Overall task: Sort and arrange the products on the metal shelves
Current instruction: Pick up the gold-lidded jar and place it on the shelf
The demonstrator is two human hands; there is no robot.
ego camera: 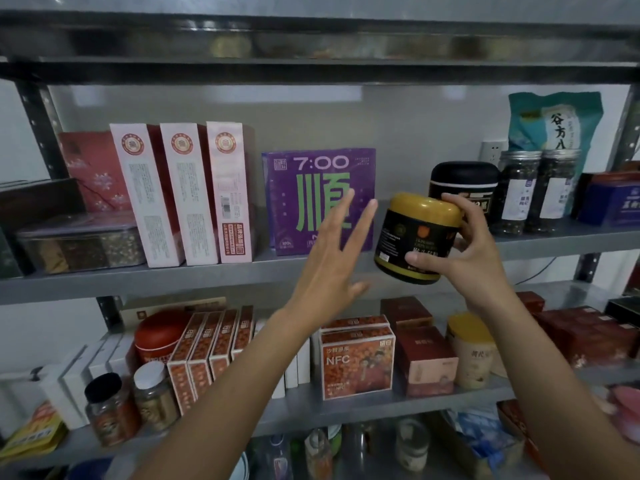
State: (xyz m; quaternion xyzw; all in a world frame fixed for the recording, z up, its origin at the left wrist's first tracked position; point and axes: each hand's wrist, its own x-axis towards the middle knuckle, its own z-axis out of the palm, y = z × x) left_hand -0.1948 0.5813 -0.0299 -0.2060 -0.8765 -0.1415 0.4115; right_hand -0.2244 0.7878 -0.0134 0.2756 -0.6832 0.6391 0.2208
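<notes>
1. One black jar (417,239) with a gold lid is held tilted by the right hand (476,245), thumb and fingers curled round it. It hangs in front of the shelf (173,282) edge, between the purple box (304,202) and a dark-lidded jar (464,180). Its contents cannot be seen.
2. The left hand (330,261) holds nothing, fingers spread, in front of the purple box.
3. Two clear jars (519,194) at right hold dark dried bits; a clear tub (81,244) at left holds dried goods in compartments.
4. Three pink boxes (183,195) stand upright beside the tub.
5. The shelves are grey metal; behind is a pale wall (398,129) with a socket (490,151).
</notes>
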